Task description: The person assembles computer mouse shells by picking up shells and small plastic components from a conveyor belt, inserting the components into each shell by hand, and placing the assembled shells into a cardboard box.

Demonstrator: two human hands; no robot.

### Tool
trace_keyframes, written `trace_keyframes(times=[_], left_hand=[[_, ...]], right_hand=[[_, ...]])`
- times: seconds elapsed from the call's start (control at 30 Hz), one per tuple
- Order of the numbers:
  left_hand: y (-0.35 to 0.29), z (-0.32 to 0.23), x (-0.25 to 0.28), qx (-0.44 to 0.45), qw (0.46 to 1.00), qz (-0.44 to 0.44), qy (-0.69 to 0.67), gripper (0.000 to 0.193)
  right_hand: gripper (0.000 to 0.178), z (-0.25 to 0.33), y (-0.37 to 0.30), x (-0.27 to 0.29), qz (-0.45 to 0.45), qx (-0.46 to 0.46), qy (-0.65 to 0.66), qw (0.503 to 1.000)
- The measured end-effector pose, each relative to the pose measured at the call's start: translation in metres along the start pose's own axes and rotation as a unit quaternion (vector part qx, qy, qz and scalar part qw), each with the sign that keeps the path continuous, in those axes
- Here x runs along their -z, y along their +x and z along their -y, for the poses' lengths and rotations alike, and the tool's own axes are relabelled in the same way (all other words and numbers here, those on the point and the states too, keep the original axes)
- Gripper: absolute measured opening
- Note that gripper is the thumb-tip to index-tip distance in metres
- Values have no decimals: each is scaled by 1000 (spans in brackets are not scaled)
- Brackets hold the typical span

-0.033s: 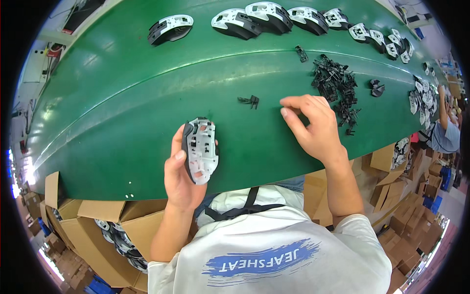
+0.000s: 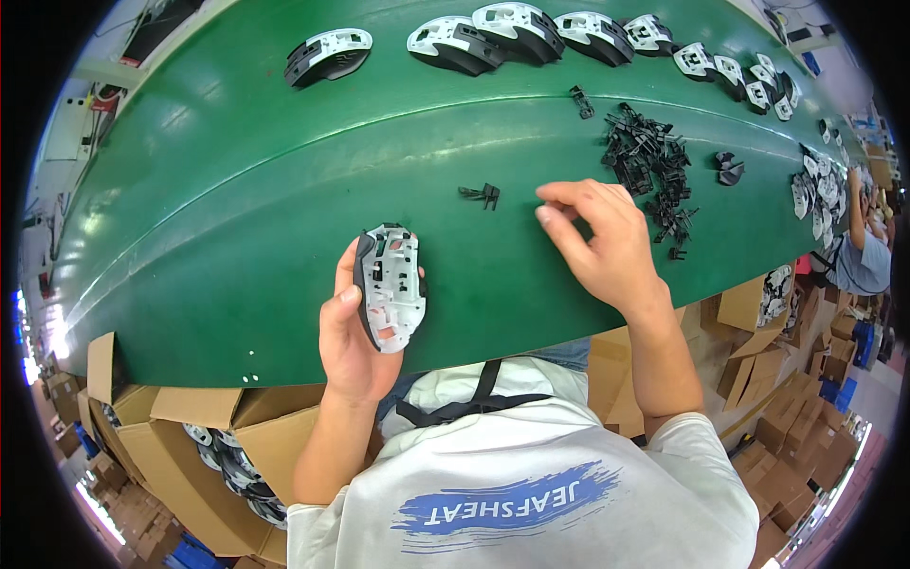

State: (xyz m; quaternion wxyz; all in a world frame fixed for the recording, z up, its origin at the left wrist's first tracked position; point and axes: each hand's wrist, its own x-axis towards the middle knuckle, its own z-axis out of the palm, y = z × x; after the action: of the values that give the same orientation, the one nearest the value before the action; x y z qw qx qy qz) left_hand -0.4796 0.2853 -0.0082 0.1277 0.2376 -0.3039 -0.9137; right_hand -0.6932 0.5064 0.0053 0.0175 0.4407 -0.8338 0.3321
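My left hand [image 2: 353,346] grips a computer mouse shell [image 2: 395,294], white inside with black sides, its hollow face turned up. The thumb lies along its near left edge, and the fingers wrap underneath, mostly hidden. Over the green table, my right hand [image 2: 611,237] is empty, with thumb and forefinger curved and a gap between their tips. To the left of those fingertips lies a small black plastic clip-like part [image 2: 482,195]. A heap of similar black plastic parts [image 2: 652,156] sits just beyond my right hand.
Several white-and-black mouse shells [image 2: 455,43] line the far side of the green table [image 2: 237,228]. Single black pieces lie near the heap. White shells [image 2: 820,194] are piled at the right, near another person [image 2: 861,251]. An open cardboard box [image 2: 180,455] with shells stands lower left.
My right hand has shifted very slightly left, toward the lone black part. The mouse shell in my left hand has barely tilted.
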Motion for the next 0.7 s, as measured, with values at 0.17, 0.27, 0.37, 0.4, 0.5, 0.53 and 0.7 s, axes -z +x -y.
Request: trace_keyframes(times=[0.17,0.27,0.37,0.4,0.5,0.53,0.7], left_hand=[[2,4,-3,-17,999,5,-48,70],[-3,6,-6,-9,993,22,-112,70],[-4,7,-4,25,975,55,-212,67],[-5,10,-1,23,974,64,-217,66],[-6,16,0,7,978,60,-199,66],[-7,18,3,4,979,81,-189,67],[-13,21,-29,-22,995,43,-90,73]], right_hand=[[25,26,11,-32,31,-46,-46,997],[23,21,15,-47,14,-25,-41,999],[19,28,12,-38,14,-8,54,998],[19,33,6,-33,34,-52,141,988],[24,53,5,-9,53,-25,199,978],[25,62,4,-2,74,4,232,970],[29,91,4,-2,118,-53,378,917]])
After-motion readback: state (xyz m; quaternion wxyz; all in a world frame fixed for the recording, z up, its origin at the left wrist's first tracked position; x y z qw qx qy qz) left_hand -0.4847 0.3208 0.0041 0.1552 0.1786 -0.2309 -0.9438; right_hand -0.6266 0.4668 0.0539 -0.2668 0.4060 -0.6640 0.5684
